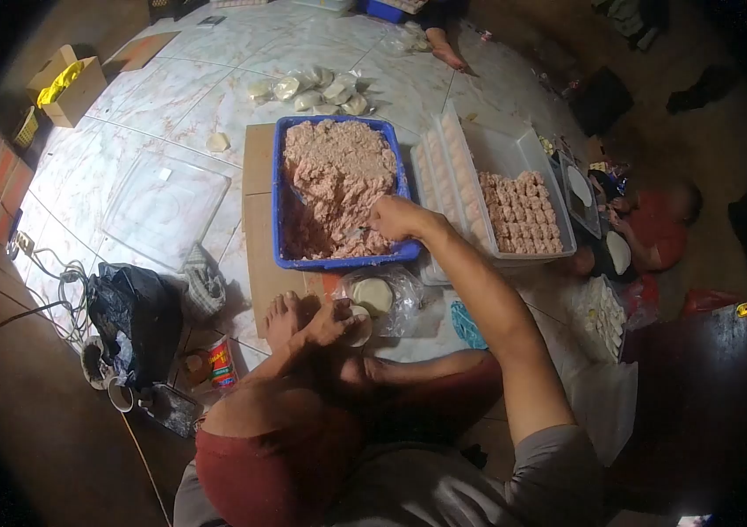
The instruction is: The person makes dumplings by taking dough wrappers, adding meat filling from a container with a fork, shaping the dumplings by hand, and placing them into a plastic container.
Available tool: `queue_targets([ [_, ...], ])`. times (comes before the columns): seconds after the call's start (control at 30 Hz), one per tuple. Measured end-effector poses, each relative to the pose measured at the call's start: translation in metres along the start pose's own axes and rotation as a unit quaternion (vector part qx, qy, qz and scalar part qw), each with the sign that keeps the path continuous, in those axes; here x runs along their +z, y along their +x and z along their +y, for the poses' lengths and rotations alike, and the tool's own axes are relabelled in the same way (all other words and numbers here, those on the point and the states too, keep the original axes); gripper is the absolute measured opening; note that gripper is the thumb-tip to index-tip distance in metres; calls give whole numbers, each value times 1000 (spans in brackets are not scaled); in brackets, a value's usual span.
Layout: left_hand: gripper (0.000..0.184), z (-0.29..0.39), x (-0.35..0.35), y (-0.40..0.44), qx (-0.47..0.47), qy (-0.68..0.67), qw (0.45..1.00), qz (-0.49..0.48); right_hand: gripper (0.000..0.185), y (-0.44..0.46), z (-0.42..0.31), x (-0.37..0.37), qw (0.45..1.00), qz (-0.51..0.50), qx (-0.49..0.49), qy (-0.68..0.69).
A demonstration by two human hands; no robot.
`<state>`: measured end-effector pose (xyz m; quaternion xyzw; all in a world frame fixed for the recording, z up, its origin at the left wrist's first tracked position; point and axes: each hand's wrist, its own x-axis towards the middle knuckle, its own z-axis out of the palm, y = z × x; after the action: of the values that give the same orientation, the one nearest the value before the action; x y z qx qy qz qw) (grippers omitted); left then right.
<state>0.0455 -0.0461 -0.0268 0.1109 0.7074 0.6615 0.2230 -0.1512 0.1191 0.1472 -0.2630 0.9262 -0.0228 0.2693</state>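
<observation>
My right hand (395, 218) reaches into a blue tub (279, 189) of pink minced meat (338, 158). Its fingers are closed around a small spreading utensil (359, 232), whose end is in the meat; its exact kind is hard to see. Low in front of the tub, my left hand (330, 325) holds a round, pale dough wrapper (359, 327) near my bare foot. Just beside it lies a stack of round wrappers (372, 297) in an opened clear plastic bag (409, 303).
Right of the tub, a plastic container (558, 249) holds rows of filled dumplings (523, 211); a tray of pale pieces (448, 176) leans beside it. Bagged wrappers (312, 90) lie behind. Left are a clear lid (163, 206) and black bag (132, 316). Another person (659, 228) sits right.
</observation>
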Motion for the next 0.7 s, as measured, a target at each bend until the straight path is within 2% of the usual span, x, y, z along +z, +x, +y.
queue_targets([
  [0.03, 41, -2, -1, -1, 26, -24, 999, -18, 16, 4, -2, -1, 998, 21, 10, -54],
  [0.07, 41, -3, -3, -1, 23, -22, 999, -16, 16, 4, -5, 2, 998, 21, 7, -52],
  [0.13, 38, -6, -6, 2, -93, -137, 986, -11, 15, 2, -9, 10, 981, 81, 96, -150],
  [0.23, 37, -13, -2, 6, -86, -116, 989, 21, 21, 5, -7, 12, 981, 34, 92, -167],
  [0.27, 37, 0, -4, 5, -89, -116, 989, 21, 21, 14, 0, 26, 982, 32, 91, -165],
  [0.33, 39, 21, -6, 0, -100, -113, 988, -10, 18, 27, 6, 54, 990, 57, 19, -128],
  [0.37, 39, 16, -3, 0, -104, -114, 988, -11, 18, 29, 10, 55, 990, 54, 18, -126],
  [0.43, 35, 3, 4, 0, -83, -179, 980, 12, 21, 28, 18, 45, 995, -17, 31, -95],
  [0.5, 35, 41, 0, -7, -80, -184, 980, -12, 20, 11, 25, 35, 996, -47, 58, -45],
  [0.57, 35, 47, -1, -6, -73, -185, 979, -34, 21, 3, 29, 42, 993, 54, 98, -41],
  [0.63, 38, 26, 0, -2, -117, -247, 960, -66, 23, 3, 22, 57, 993, 56, 96, -48],
  [0.7, 38, 31, 0, 0, -101, -228, 967, -55, 23, 15, 23, 66, 998, 37, 41, -11],
])
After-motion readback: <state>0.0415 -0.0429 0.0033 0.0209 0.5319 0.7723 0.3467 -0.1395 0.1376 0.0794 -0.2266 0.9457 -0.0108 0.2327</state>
